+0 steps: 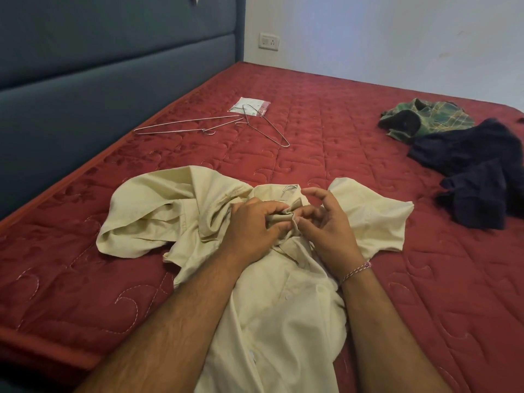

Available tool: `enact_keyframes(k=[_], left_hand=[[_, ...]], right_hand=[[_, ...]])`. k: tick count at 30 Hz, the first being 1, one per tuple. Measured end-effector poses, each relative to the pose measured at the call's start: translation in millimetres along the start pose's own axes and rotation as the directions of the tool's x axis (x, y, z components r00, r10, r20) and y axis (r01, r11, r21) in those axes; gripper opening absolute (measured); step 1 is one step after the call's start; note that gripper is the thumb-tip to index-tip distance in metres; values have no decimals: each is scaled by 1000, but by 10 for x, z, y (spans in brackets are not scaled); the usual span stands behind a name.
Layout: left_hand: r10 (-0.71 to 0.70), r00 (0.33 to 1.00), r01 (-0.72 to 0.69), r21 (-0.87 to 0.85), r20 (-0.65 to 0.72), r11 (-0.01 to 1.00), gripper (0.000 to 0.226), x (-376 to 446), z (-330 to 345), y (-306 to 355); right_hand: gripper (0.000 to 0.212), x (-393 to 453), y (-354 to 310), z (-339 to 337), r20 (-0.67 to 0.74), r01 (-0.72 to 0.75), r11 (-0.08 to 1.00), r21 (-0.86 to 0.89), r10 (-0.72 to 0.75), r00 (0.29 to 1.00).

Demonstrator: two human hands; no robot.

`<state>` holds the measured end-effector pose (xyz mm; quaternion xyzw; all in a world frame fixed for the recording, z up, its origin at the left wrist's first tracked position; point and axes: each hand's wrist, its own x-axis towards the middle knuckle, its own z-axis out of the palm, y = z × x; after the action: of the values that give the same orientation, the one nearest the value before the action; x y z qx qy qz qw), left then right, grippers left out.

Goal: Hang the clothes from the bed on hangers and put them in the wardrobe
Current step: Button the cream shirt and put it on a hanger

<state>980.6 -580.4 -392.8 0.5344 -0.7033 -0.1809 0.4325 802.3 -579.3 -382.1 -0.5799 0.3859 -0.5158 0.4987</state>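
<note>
Cream shirt [263, 279], spread front-up at lower centre of the frame on the red mattress [368, 154], with a wire hook [289, 188] emerging at its collar, which suggests a hanger already sits inside. Left hand [252, 225] grips bunched collar fabric; right hand [326, 222] pinches the opposing edge with thumb and forefinger, other fingers loosely raised, probably to fasten the top button so the shirt stays on. Two spare wire hangers [215, 127] lie at upper left of centre, one across a plastic packet [249, 104] whose print is illegible. Green plaid shirt [428, 119] and dark garment [476, 171] wait at upper right.
</note>
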Motion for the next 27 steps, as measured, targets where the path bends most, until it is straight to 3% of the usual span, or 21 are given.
enact_keyframes(k=[3,5,9,10,12,14,16,18,20,22,24,27], left_hand=[[40,999,-42,58,34,997,37,-11,11,14],[86,994,-93,118,63,989,35,-15,38,20],[172,978,-192,183,116,964,37,-28,111,-59],[195,972,-219,206,132,954,38,-34,127,-75],[234,959,-266,232,158,936,36,-39,161,-100],[270,950,-301,222,158,927,35,-58,173,-109],[307,944,-325,193,118,926,33,-85,159,-91],[305,952,-298,174,-14,939,30,-139,92,-3],[202,956,-155,216,-214,964,38,-169,5,74],[-13,942,98,238,-335,966,55,-137,-89,129],[-203,947,269,268,-249,925,62,-64,-151,159],[-262,962,273,285,-79,919,32,153,-269,294]], right_hand=[[43,5,-1,58,-106,-33,991,-128,19,994],[34,-16,19,123,-280,-25,932,-361,-83,957],[23,60,-129,120,-523,104,869,-484,-382,762],[22,172,-174,88,-500,118,842,-527,-419,758],[20,473,-200,16,-308,89,724,-684,-397,865],[19,732,-168,23,-77,21,538,-843,-160,984],[16,859,-118,64,-2,-35,442,-896,76,997],[11,861,-140,66,-36,-93,441,-893,135,990],[18,777,-225,35,-66,-123,463,-878,138,988],[21,657,-323,-16,-58,-95,496,-863,88,994],[20,539,-461,-65,-39,-19,508,-861,-29,999],[16,466,-791,-129,79,147,351,-925,-200,977]])
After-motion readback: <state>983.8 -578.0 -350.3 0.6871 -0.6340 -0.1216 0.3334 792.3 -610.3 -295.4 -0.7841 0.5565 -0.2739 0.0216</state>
